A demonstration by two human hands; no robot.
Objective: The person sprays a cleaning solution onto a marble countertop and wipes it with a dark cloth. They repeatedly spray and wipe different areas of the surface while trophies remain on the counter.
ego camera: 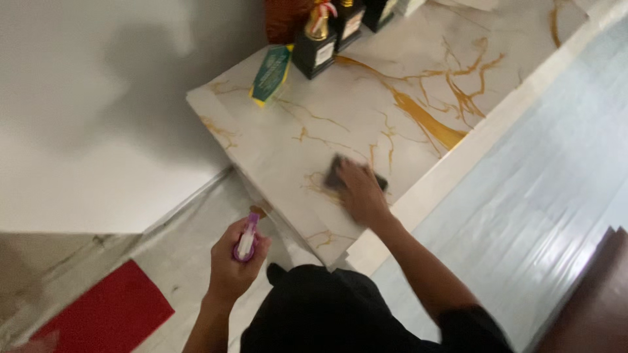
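Note:
My right hand (pixel 362 194) presses flat on a dark cloth (pixel 335 172) that lies on a white marble-look tabletop with gold veins (pixel 281 150), near its front edge. My left hand (pixel 234 265) is held off the table's corner, below it, closed around a purple spray bottle with a white nozzle (pixel 246 239). The cloth is mostly covered by my fingers; only its dark edges show.
Several dark-based gold trophies (pixel 316 46) and a green and yellow plaque (pixel 271 74) stand at the table's far side. A red mat (pixel 104 314) lies on the floor at lower left. A white wall (pixel 85 131) is to the left; a brown piece of furniture (pixel 598 301) at right.

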